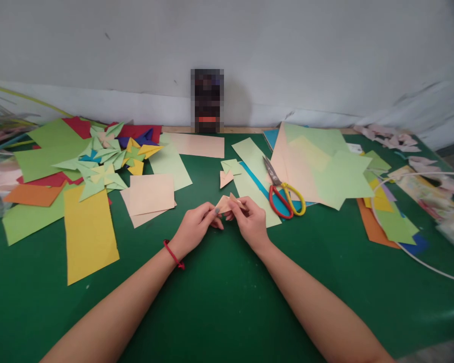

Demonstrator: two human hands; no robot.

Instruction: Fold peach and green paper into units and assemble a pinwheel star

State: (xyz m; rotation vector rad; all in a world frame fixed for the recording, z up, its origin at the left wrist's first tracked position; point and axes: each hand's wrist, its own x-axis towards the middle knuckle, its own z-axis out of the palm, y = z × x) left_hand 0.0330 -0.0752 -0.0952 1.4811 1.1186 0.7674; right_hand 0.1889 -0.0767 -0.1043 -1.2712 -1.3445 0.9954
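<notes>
Between my two hands is a small folded piece of peach paper [224, 204], held just above the green tabletop. My left hand [200, 222] pinches its left side, thumb on top; a red cord bracelet [174, 254] circles that wrist. The fingers of my right hand [249, 219] close on the paper's right side, and the fingertips cover part of the folds. Just beyond my hands lies a small folded piece in pale green and peach [229, 172]. Scissors [282, 191] with one red and one yellow handle rest to the right of my right hand.
Peach squares [151, 194] and a yellow sheet [91, 237] lie left, below folded paper stars [104, 156]. Large pale green and peach sheets [318, 166] spread at the right, near a white cable [412, 254]. A blurred-out dark upright object [207, 98] leans against the wall.
</notes>
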